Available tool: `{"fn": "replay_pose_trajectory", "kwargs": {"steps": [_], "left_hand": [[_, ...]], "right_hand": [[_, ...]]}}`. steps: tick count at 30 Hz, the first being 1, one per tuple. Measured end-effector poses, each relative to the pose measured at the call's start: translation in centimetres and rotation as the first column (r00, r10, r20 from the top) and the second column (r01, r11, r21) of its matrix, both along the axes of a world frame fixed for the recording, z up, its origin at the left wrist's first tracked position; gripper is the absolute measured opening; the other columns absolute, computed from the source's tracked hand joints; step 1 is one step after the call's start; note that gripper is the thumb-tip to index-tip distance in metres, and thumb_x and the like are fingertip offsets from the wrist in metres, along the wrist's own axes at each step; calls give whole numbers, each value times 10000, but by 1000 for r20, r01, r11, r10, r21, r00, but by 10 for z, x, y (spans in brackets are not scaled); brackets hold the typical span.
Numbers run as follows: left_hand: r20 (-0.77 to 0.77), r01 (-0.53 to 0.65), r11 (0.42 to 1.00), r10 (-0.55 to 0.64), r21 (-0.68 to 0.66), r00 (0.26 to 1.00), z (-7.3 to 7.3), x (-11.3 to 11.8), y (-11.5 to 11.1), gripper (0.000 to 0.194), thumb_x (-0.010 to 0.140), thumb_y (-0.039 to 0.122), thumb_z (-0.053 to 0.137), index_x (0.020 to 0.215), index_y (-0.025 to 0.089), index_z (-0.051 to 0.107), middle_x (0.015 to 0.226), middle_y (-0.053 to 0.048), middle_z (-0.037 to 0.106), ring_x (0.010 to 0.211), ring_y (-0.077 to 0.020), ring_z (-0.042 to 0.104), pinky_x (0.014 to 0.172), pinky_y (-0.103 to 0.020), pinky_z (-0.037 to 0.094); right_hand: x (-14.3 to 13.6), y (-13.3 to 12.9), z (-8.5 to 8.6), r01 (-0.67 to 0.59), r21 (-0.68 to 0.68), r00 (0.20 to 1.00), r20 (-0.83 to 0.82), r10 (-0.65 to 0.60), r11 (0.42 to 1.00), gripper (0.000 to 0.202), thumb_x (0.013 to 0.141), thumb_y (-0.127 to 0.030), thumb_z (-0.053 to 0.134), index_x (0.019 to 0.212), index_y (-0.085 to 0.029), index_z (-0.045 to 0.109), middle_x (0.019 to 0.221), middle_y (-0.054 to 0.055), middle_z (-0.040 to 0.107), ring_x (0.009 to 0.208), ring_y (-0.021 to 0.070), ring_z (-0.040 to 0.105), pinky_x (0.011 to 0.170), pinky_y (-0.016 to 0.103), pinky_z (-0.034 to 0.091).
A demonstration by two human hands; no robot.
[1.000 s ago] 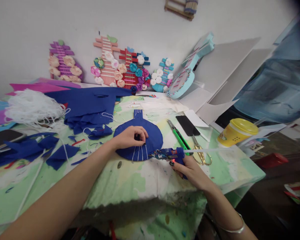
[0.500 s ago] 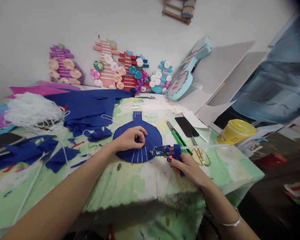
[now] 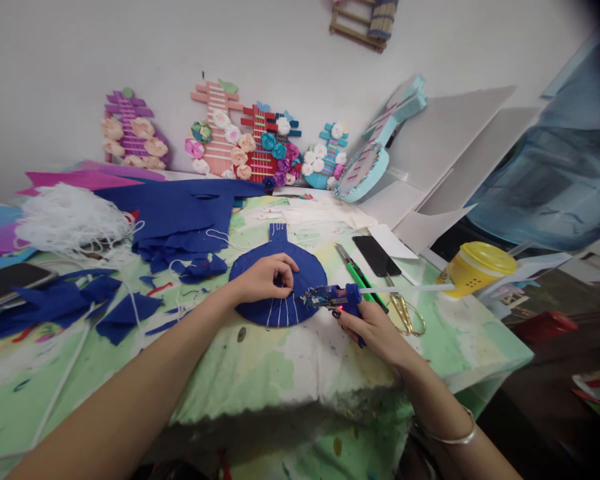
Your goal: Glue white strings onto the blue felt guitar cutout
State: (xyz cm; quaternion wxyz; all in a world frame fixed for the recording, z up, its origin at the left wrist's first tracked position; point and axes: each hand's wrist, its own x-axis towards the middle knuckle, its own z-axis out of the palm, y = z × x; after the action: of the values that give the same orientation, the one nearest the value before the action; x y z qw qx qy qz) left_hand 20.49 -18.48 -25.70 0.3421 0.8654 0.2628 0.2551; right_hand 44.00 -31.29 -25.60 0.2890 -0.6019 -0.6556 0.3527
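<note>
A blue fabric-covered disc [image 3: 313, 267] with a short neck lies on the table, shaped like a small lute. Several white strings [image 3: 286, 312] run over its lower part. My left hand [image 3: 270, 277] rests over the disc, thumb and forefinger pinched at the upper end of a string; the fingers partly hide what they grip. In my right hand [image 3: 365, 320] is a blue hot glue gun [image 3: 337, 298], its small light glowing red. A long translucent glue stick [image 3: 405, 289] sticks out of the gun's back. The nozzle points left, close to my left fingertips and above the strings.
Gold-handled scissors [image 3: 409, 317], a green cutter [image 3: 357, 273] and a black phone [image 3: 377, 255] lie right of the disc. A yellow tub [image 3: 475, 270] stands farther right. White yarn [image 3: 75, 220] and blue fabric scraps [image 3: 130, 313] cover the left. Decorated lutes [image 3: 215, 133] lean against the wall.
The glue gun has shifted slightly left relative to the disc, its nozzle nearer my left fingertips. My left hand keeps its pinch. The whole view has drifted a little.
</note>
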Motion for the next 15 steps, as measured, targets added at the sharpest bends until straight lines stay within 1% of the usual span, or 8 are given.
{"fn": "replay_pose_trajectory", "kwargs": {"steps": [4,9,15], "left_hand": [[-5,5,1000,-5,0,1000,0,-1,1,31,665,112,636,664,143,637,1085,-58,590,747,-95,560,699,-238,482],[-11,5,1000,-6,-9,1000,0,-1,1,37,658,101,639,657,138,635,1096,-59,586,736,-90,555,697,-241,473],[-21,29,999,-29,14,999,0,-2,3,21,687,132,635,670,143,629,1102,-67,589,824,-127,583,734,-261,476]], "right_hand": [[-1,2,1,2,15,1000,10,-2,1000,443,864,-441,517,503,-194,443,458,-20,475,454,104,427,467,243,302],[-1,3,0,0,15,1000,25,0,1000,459,867,-444,505,488,-193,440,451,-18,466,452,104,426,477,246,312],[1,-4,3,22,-27,999,41,-21,999,423,840,-442,524,504,-199,437,459,-16,468,451,108,421,457,250,295]]}}
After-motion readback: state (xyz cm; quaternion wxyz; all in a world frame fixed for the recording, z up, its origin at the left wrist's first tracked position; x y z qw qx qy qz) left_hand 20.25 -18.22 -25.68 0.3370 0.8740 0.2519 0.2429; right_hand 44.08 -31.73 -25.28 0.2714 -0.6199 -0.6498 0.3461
